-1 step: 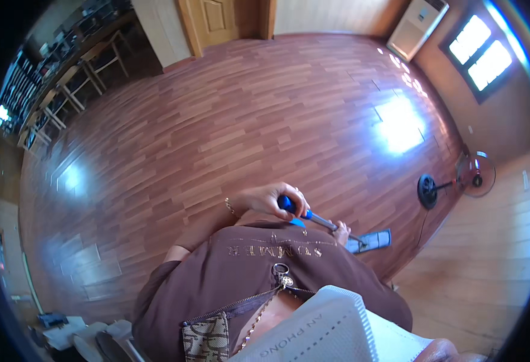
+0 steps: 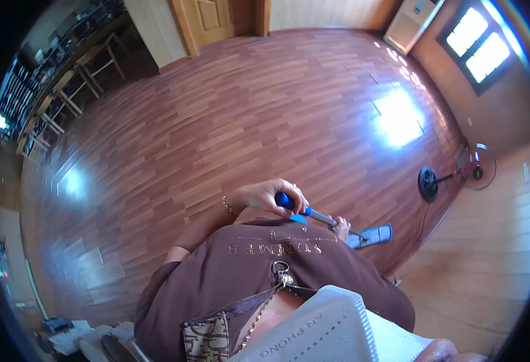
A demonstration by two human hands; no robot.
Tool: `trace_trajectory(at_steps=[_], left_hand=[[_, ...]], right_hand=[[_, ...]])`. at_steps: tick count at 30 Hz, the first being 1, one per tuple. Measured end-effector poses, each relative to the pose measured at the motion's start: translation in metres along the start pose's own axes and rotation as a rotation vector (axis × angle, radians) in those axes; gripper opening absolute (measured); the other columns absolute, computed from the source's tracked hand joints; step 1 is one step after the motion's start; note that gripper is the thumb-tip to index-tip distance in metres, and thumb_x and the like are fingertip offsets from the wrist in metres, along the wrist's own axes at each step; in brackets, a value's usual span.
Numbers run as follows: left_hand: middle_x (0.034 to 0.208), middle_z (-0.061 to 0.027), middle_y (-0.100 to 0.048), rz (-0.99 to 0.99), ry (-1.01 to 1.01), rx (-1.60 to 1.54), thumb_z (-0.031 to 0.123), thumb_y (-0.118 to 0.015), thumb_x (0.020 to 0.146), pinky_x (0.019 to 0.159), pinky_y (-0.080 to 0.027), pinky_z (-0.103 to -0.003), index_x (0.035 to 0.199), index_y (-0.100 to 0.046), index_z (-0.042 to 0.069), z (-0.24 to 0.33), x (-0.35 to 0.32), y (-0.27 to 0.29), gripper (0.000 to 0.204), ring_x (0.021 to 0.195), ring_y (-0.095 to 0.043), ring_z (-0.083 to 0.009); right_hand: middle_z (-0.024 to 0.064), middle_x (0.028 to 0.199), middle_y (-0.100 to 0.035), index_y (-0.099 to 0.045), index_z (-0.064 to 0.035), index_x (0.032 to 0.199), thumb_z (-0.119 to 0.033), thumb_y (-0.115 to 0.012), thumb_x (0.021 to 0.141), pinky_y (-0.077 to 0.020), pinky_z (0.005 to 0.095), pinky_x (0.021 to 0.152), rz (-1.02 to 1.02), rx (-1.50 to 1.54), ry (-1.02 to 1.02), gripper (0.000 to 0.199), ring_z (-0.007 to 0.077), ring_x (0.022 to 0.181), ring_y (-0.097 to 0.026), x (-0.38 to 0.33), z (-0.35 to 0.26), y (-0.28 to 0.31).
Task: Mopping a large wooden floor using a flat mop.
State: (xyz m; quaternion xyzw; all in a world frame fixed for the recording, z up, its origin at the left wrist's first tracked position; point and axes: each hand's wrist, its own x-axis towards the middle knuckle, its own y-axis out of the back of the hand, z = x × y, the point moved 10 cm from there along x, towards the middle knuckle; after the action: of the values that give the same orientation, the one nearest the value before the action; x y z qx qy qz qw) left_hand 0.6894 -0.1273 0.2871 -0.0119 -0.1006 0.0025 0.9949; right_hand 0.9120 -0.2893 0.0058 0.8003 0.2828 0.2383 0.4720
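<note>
A flat mop with a metal pole (image 2: 322, 218) slants across in front of my body, from its blue top grip down to the right. My left hand (image 2: 271, 196), with a bracelet at the wrist, is wrapped round the blue grip. Lower on the pole, my right hand (image 2: 341, 227) has its fingers closed around the metal; part of this hand is hidden behind my brown top. The blue rectangular mop head (image 2: 373, 235) lies on the wood-plank floor (image 2: 217, 133), just beyond my right hand.
On the right, a standing fan (image 2: 429, 184) with a round black base is near the wall, its cord trailing on the floor. A white upright cabinet unit (image 2: 411, 25) stands at the far right corner. Chairs (image 2: 66, 90) line a long table at far left. A wooden door (image 2: 217, 21) is at the back.
The view has shifted very slightly, so the floor, door and fan sit a little differently in it. Both hands keep their hold on the mop.
</note>
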Motion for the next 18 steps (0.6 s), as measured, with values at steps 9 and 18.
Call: trace_trajectory(at_steps=[9, 18], left_hand=[[0.102, -0.0101, -0.065, 0.014, 0.07, 0.042, 0.0, -0.069, 0.071, 0.093, -0.044, -0.034, 0.083, -0.064, 0.003, 0.025, 0.021, 0.04, 0.013, 0.102, -0.058, -0.0208], [0.104, -0.0092, -0.064, 0.15, 0.082, 0.157, -0.003, -0.068, 0.073, 0.098, -0.041, -0.038, 0.085, -0.063, 0.005, 0.028, 0.063, 0.067, 0.015, 0.111, -0.055, -0.0238]], right_hand=[[0.0086, 0.079, -0.062, -0.059, -0.011, 0.073, -0.042, -0.068, 0.08, -0.0455, 0.046, 0.069, 0.065, 0.153, 0.001, 0.033, 0.0328, 0.084, -0.057, 0.044, -0.049, 0.014], [0.012, 0.089, -0.06, -0.061, -0.0086, 0.075, -0.042, -0.067, 0.08, -0.045, 0.0472, 0.077, -0.077, 0.109, 0.124, 0.034, 0.0342, 0.094, -0.055, 0.167, -0.046, -0.017]])
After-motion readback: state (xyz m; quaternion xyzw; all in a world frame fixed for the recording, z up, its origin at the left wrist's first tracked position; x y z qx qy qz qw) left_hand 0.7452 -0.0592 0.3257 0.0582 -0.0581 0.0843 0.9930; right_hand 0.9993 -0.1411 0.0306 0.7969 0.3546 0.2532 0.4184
